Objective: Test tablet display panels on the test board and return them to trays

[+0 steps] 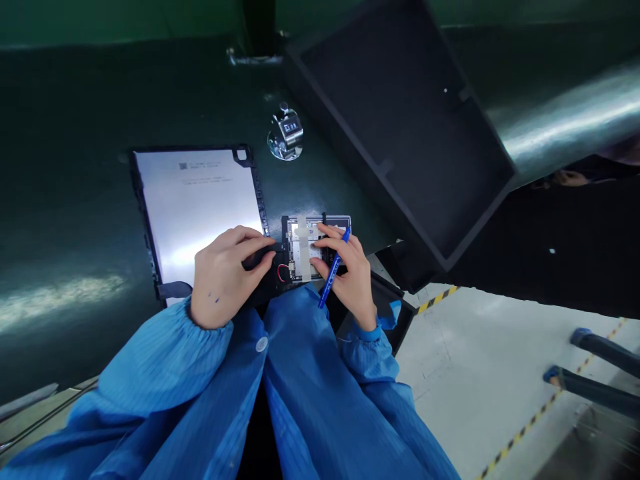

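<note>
Circuit board (295, 256) btwn left hand (225, 273) & right hand (353, 273), w/ dark piece (279, 247) at its left edge

Nearest: board sits just past the lap, in the gap btwn the hands: right of the left hand, left of the right. Fingertips of right hand are on its right part; left hand's tips sit just off its left edge. So right is the nearer hand to the board itself, left the nearer to that edge.

Key relation: dark piece runs approx. sideways, long axis from left hand's thumb & index straight at board's left edge. Left hand pinches it; can't tell if it's seated or only meets the edge. Board looks approx. square, so no clear long axis; tape strip (304, 250) runs across it, away from the body. Red & white wires (283, 272) curl at its near left corner, right of left hand's thumb.

Right hand: fingers bent, blue pen (334, 270) tucked among them, slanting back twd the wrist.

Farther: framed panel w/ white face (193, 207) lies beyond & left of left hand on the dark surface (75, 200). Metal tally counter (287, 137) stands ahead, btwn the hands' lines. Big black tray (400, 127) is ahead-right of right hand, tilted. Far right: another person's hand (571, 178), details n/a.
</note>
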The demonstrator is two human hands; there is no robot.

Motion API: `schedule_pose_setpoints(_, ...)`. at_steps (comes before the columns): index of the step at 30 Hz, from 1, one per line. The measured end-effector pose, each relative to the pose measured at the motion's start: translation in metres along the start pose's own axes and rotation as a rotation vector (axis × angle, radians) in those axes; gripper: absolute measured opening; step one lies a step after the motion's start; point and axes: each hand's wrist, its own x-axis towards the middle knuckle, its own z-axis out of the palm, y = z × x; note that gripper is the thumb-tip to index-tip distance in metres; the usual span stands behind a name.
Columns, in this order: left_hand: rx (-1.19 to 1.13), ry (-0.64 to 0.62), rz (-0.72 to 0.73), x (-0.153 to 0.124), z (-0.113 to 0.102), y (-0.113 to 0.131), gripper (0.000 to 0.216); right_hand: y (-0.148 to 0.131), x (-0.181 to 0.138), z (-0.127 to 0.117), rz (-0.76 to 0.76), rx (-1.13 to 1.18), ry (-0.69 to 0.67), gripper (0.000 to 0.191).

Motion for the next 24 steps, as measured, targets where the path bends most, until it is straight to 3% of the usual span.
schedule_pose_setpoints(24,0.023,-0.009,0.012,-0.0013,0.0012,-0.0004,0.015,-0.0036,0.0013,-0.0006,0.033,0.011,-0.01,0.018)
